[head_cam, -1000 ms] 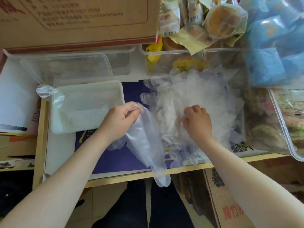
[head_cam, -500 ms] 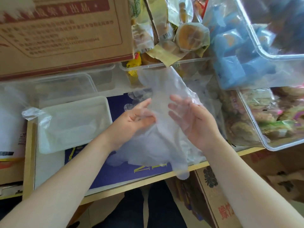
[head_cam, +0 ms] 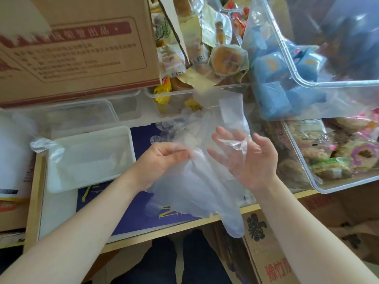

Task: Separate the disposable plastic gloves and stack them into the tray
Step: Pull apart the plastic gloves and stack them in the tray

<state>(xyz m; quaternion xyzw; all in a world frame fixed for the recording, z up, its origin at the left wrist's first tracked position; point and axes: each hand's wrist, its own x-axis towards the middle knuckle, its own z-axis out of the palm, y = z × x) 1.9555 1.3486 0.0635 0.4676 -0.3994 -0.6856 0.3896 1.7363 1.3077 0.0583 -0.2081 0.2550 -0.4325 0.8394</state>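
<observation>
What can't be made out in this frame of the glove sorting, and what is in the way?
- Head view: how many gloves the left hand pinches; the clear layers overlap.
- Whether the tray already holds gloves: clear film on white plastic.
- Right hand: fingers spread, film draped over them; grip unclear.
- Cardboard box: small print blurred, top cut off by the frame edge.
- Glove pile on the table: mostly hidden behind the lifted film.

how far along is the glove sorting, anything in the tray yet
Early. The white tray seems to hold some clear film, though a count is not possible. In hand: the left hand pinches one glove while the right hand, fingers spread, touches its upper edge. Left: the pile of gloves behind the hands.
</observation>
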